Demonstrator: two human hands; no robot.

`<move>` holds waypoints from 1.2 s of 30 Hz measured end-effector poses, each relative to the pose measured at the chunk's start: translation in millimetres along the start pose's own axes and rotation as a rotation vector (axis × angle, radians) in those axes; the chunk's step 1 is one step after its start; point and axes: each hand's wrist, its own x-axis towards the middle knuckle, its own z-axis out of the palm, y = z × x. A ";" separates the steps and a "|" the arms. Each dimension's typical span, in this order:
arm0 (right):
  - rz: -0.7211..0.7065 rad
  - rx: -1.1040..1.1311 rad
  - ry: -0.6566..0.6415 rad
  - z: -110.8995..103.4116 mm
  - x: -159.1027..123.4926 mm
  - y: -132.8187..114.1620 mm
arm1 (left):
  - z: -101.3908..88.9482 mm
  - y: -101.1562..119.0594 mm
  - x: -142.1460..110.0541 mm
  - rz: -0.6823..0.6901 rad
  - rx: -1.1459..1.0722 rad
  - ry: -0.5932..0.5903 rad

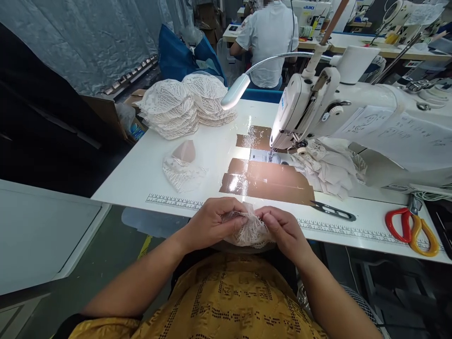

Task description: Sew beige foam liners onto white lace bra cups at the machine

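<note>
Between my two hands, at the front edge of the table, is a piece of white lace fabric (250,231), bunched and hanging down a little. My left hand (219,219) pinches its left side between thumb and fingers. The right side is pinched by my right hand (284,230). Beyond my left hand a lace piece with a beige cup-shaped part (183,165) lies flat on the table. Thread snips (334,210) rest to the right of my right hand, by the printed ruler strip (339,230).
A white sewing machine (318,108) stands at the right, its lamp (236,92) reaching left. Brown tape (268,179) covers the table before the needle. Lace pieces (176,106) are stacked at back left; more fabric (332,167) lies under the machine. Scissors (411,228) lie far right. A person (271,42) sits beyond.
</note>
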 end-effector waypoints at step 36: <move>0.131 0.084 -0.039 -8.2 27.0 -22.5 | -33.5 11.6 16.7 -0.147 0.067 -0.100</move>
